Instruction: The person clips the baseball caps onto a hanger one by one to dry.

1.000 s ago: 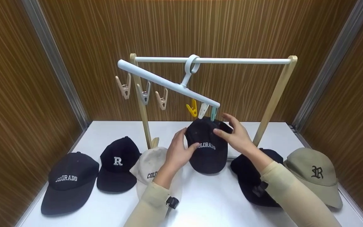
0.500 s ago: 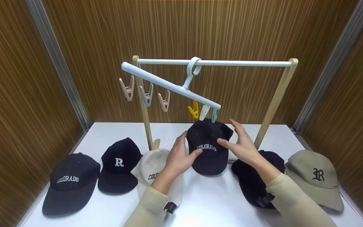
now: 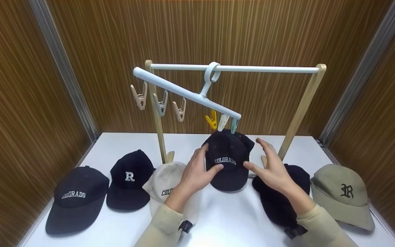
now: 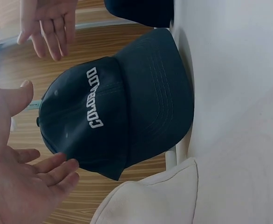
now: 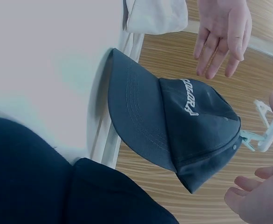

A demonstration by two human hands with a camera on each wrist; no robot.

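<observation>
A dark baseball cap (image 3: 225, 161) lettered COLORADO hangs from the low right end of a tilted white clip hanger (image 3: 180, 90). In the right wrist view a teal clip (image 5: 249, 138) bites the cap's crown. A white clip (image 3: 223, 122) hangs beside it; whether it grips the cloth I cannot tell. At the cap's left side is my left hand (image 3: 198, 171), fingers extended and thumb in front; in the left wrist view its fingertips (image 4: 67, 163) are at the crown's edge, contact unclear. My right hand (image 3: 272, 168) stands apart on the cap's right, fingers spread, holding nothing.
The hanger hooks over a white rail (image 3: 266, 69) on wooden legs. Yellow, grey and pinkish clips hang along it. Around stand a dark COLORADO cap (image 3: 77, 202), a black R cap (image 3: 129, 185), a cream cap (image 3: 165, 173), a black cap (image 3: 276, 206) and an olive cap (image 3: 341, 192).
My right hand has drawn away from the cap, down and to the right. The left hand has shifted only slightly. The cap stays hanging from the hanger.
</observation>
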